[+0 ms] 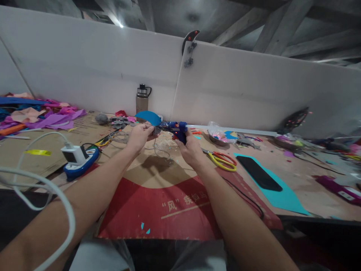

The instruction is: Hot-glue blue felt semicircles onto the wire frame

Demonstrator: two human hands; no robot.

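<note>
R hand (190,148) was wrapped round a blue glue gun (180,129), L hand (141,135) pinched a small grey piece (156,130) near the gun's front end, both above the bench (259,152); contact unclear. If the gun was hot, a slip could've burnt L hand, & the long, straight white glue stick (231,130) out back might've snagged. Beyond lay a curved, matte blue sheet (150,117), flat red/brown cardboard (158,210) & metal scissors (212,156) w/ red-yellow loop handles.
</note>
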